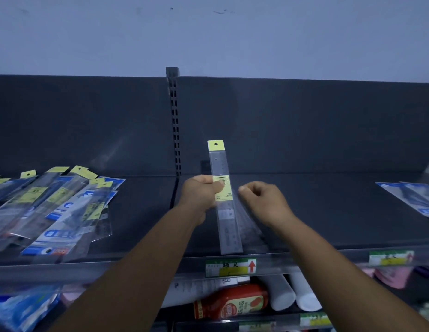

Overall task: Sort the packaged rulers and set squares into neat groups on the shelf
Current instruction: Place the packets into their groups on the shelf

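A packaged steel ruler (226,216) with a yellow hang tab and yellow label stands nearly upright on the dark shelf (316,212), lower end near the front edge. My left hand (200,190) pinches it at the yellow label. My right hand (263,200) hovers just right of the ruler with curled fingers, holding nothing that I can see. A messy pile of packaged rulers and set squares (55,207) lies on the left part of the shelf. More blue-printed packages (414,197) lie at the far right.
A slotted upright (174,123) divides the shelf's back panel. Price labels (230,267) sit on the front rail. Below are a red sauce bottle (232,303), white rolls (292,293), pink items (390,276) and blue packets (21,305).
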Tool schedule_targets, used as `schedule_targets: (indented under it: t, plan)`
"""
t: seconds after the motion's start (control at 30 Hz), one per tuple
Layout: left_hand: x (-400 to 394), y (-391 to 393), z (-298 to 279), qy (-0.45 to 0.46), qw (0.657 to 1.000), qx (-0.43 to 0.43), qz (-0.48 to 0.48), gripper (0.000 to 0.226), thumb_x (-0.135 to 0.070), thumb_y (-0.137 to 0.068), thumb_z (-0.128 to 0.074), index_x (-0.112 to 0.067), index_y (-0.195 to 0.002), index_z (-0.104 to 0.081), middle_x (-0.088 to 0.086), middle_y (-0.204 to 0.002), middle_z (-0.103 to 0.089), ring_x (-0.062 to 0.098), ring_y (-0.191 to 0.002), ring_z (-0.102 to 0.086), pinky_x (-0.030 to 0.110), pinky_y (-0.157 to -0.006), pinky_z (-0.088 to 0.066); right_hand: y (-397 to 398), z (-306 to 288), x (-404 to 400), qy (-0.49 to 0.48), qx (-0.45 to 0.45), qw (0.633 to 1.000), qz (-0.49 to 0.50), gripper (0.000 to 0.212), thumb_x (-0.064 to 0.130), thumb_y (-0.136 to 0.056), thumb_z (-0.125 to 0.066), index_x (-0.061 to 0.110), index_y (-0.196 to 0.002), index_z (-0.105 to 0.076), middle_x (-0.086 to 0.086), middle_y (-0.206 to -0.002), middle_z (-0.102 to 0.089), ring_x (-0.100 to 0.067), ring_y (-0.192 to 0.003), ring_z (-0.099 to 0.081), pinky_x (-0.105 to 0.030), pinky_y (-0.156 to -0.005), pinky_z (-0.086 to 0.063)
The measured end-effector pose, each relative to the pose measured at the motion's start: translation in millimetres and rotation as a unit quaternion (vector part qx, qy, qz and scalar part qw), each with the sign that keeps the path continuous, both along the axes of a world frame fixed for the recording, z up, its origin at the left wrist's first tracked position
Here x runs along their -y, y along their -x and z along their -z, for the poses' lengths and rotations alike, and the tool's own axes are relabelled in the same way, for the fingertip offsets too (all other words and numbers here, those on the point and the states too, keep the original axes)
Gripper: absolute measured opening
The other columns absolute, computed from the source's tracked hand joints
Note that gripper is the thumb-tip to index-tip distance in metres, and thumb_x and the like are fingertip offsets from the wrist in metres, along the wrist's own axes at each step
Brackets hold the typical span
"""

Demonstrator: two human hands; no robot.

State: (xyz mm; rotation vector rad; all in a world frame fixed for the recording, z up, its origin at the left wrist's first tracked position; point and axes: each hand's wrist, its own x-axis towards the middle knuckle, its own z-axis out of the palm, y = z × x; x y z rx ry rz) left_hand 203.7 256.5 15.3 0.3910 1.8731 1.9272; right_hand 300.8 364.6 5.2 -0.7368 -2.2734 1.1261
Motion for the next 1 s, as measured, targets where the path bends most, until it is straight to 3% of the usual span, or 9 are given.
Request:
schedule_targets:
  t: [0.13,0.3,0.43,0.5,0.63,0.73,0.9,1.0]
  plan:
    - [-21,-18,2,-0.006,1.000,-0.002,0.022,0.027,-0.011,-0.086,-0.070,-0.003,-0.111,-0.062,0.014,-0.102,-0.070,0.029,-0.095,-0.069,0.047,-0.087,-0.056,-17,-1,-3,0.126,-0.088,0.988,-0.014,0.010,0.016,-0.084,-0.070,0.013,-0.091,-0.064,-0.001,-0.069,-0.062,-0.014,-0.064,-0.057,-0.033,-0.065,-0.050]
    - [-55,-46,0,-0.009,0.998,-0.034,0.053,0.012,-0.010,-0.086,-0.070,-0.011,-0.097,-0.064,0.011,-0.099,-0.071,0.025,-0.090,-0.070,0.041,-0.085,-0.058,-45,0,-29,0.126,-0.102,0.986,0.026,0.019,0.006,-0.082,-0.068,0.017,-0.094,-0.057,-0.010,-0.072,-0.065,-0.021,-0.063,-0.059,-0.041,-0.067,-0.054]
    - [-86,-68,1,0.018,0.991,-0.099,0.082,0.041,-0.003,-0.082,-0.069,-0.012,-0.118,-0.053,0.008,-0.098,-0.067,0.018,-0.079,-0.066,0.030,-0.077,-0.057,-70,-1,-66,0.096,-0.094,0.989,0.062,0.020,0.004,-0.084,-0.064,0.020,-0.093,-0.058,-0.014,-0.073,-0.068,-0.020,-0.061,-0.058,-0.045,-0.067,-0.055]
    - [-105,-79,6,0.060,0.977,-0.168,0.118,0.051,-0.002,-0.082,-0.068,-0.015,-0.128,-0.048,0.006,-0.104,-0.061,0.018,-0.086,-0.062,0.029,-0.077,-0.053,-84,-1,-90,0.077,-0.085,0.990,0.087,0.019,0.006,-0.085,-0.062,0.024,-0.088,-0.060,-0.015,-0.080,-0.069,-0.020,-0.063,-0.058,-0.043,-0.067,-0.055]
    - [-148,-99,18,0.197,0.886,-0.385,0.163,0.053,-0.016,-0.088,-0.064,-0.022,-0.138,-0.046,0.003,-0.135,-0.046,0.020,-0.117,-0.054,0.031,-0.097,-0.045,-109,2,-143,0.027,-0.030,0.993,0.113,0.016,0.008,-0.087,-0.061,0.024,-0.086,-0.064,-0.003,-0.080,-0.064,-0.015,-0.066,-0.057,-0.024,-0.059,-0.046]
    - [-178,-116,24,0.255,0.817,-0.470,0.214,0.053,-0.027,-0.093,-0.055,-0.021,-0.143,-0.040,-0.002,-0.146,-0.037,0.020,-0.133,-0.038,0.037,-0.110,-0.034,-124,8,-180,-0.007,0.032,0.993,0.111,0.014,0.010,-0.088,-0.059,0.020,-0.095,-0.066,0.001,-0.085,-0.064,-0.013,-0.071,-0.057,-0.023,-0.059,-0.041]
    - [-214,-142,30,0.379,0.718,-0.497,0.307,0.051,-0.039,-0.100,-0.039,-0.017,-0.145,-0.035,0.003,-0.155,-0.027,0.022,-0.144,-0.021,0.042,-0.115,-0.023,-132,19,-222,-0.057,0.127,0.986,0.089,0.017,0.015,-0.090,-0.056,0.016,-0.103,-0.067,-0.004,-0.103,-0.068,-0.024,-0.097,-0.062,-0.028,-0.079,-0.048]
    - [-225,-151,30,0.431,0.696,-0.479,0.315,0.039,-0.046,-0.099,-0.036,-0.016,-0.121,-0.048,0.004,-0.135,-0.045,0.025,-0.132,-0.035,0.045,-0.103,-0.030,-133,25,-234,-0.099,0.189,0.976,0.049,0.017,0.019,-0.090,-0.056,0.018,-0.101,-0.069,-0.003,-0.106,-0.068,-0.024,-0.102,-0.061,-0.032,-0.084,-0.050]
